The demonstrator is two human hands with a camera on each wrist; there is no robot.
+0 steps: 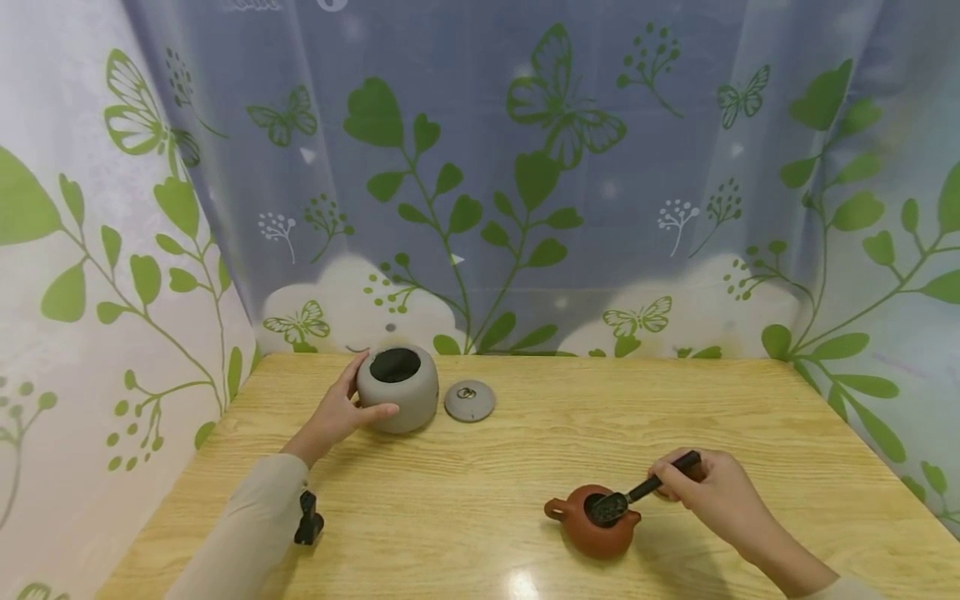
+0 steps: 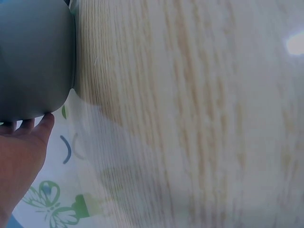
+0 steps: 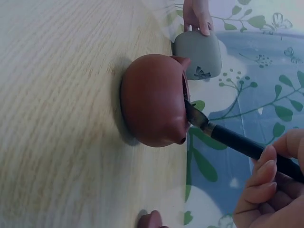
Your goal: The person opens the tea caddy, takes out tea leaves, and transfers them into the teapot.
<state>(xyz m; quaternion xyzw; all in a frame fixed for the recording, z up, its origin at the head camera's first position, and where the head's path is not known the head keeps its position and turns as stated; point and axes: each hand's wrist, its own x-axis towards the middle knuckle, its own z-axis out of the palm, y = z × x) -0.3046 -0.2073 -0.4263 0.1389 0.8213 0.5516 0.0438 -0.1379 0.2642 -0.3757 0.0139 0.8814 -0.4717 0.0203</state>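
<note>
My left hand [image 1: 335, 418] holds a grey, round-bellied jar [image 1: 408, 404] by its side, thumb in front and fingers at the far left. The jar stands upright on the table with its dark mouth uncovered. In my right hand [image 1: 720, 496] is a small scoop [image 1: 611, 507], pinched by its black handle [image 3: 237, 142]. Dark, leaf-like bits lie in the scoop's bowl. That bowl tips into the open top of a reddish-brown clay teapot [image 1: 598, 537]. In the right wrist view, the teapot's spout [image 3: 176, 135] points toward my right hand.
A grey lid [image 1: 470, 402] with a ring on top lies right of the jar. Part of a small reddish-brown piece [image 3: 151, 220] shows near the teapot. A black object [image 1: 308, 518] is beside my left sleeve. Patterned curtains [image 1: 480, 208] border the wooden table [image 1: 450, 475].
</note>
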